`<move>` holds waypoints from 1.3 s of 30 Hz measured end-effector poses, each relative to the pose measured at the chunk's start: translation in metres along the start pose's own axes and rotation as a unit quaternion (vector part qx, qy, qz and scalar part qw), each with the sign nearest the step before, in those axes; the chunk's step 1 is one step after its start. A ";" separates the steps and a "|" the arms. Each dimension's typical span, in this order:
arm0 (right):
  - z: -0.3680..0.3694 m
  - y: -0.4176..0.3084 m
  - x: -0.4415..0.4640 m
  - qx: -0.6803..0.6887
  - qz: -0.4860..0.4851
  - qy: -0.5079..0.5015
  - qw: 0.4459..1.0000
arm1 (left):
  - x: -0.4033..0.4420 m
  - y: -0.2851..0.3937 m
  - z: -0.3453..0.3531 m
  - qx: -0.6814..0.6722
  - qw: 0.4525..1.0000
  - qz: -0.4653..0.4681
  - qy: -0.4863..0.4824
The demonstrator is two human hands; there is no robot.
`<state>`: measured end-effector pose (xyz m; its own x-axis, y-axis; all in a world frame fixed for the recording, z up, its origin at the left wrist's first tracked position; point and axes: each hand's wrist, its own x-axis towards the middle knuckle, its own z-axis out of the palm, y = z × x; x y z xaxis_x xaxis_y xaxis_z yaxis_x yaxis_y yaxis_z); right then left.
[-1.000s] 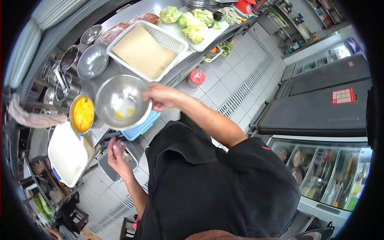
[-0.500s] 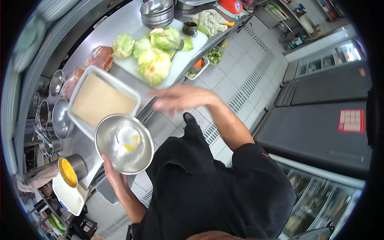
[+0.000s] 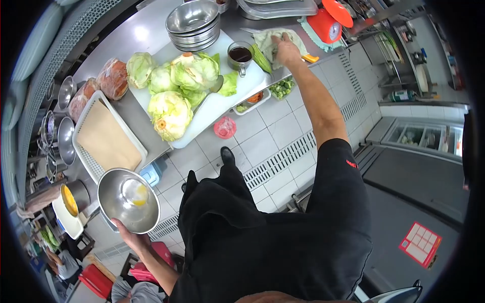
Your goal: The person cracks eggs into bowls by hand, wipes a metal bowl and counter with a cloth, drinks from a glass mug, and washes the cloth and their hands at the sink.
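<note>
My left hand (image 3: 130, 238) grips the lower rim of a steel bowl (image 3: 118, 204), which has a small pool of clear liquid with yellow in it. The bowl is tilted toward me, near the front edge of the counter. My right arm is stretched out to the far side, and my right hand (image 3: 287, 49) rests on a crumpled pale cloth (image 3: 268, 41) with its fingers apart. Beside the cloth lie a green vegetable (image 3: 261, 59) and a yellow-orange handle (image 3: 310, 58). A glass mug of dark liquid (image 3: 240, 54) stands left of them.
Lettuce heads (image 3: 171, 115) sit on a white cutting board (image 3: 202, 113), with stacked steel bowls (image 3: 193, 25) behind. A white basket (image 3: 86, 147) holds brown paper. A red scale (image 3: 324, 26) stands at the right. Two other people (image 3: 134, 292) are at the lower left.
The bowl passed from my right hand to my left and moved left and down in view. My right hand let go and reached out to the cloth. The view has shifted along the counter.
</note>
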<state>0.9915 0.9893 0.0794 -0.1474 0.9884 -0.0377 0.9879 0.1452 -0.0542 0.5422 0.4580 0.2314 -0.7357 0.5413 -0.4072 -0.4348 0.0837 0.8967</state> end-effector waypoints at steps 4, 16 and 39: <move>0.006 0.033 0.029 0.145 0.022 0.131 0.980 | -0.012 0.001 0.003 -0.015 0.999 0.003 0.051; -0.164 0.019 -0.061 0.856 0.071 0.139 0.492 | 0.013 -0.021 -0.030 -0.045 0.991 0.056 0.117; -0.090 -0.540 -0.488 0.204 -0.608 -0.253 0.725 | -0.012 -0.010 -0.164 0.114 0.957 0.248 0.095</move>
<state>0.5344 0.4324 0.2170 -0.9974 -0.0163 -0.0705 0.0327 0.7673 -0.6405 0.4702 0.3134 0.1994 -0.9128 0.4017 0.0736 0.1010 0.0475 0.9938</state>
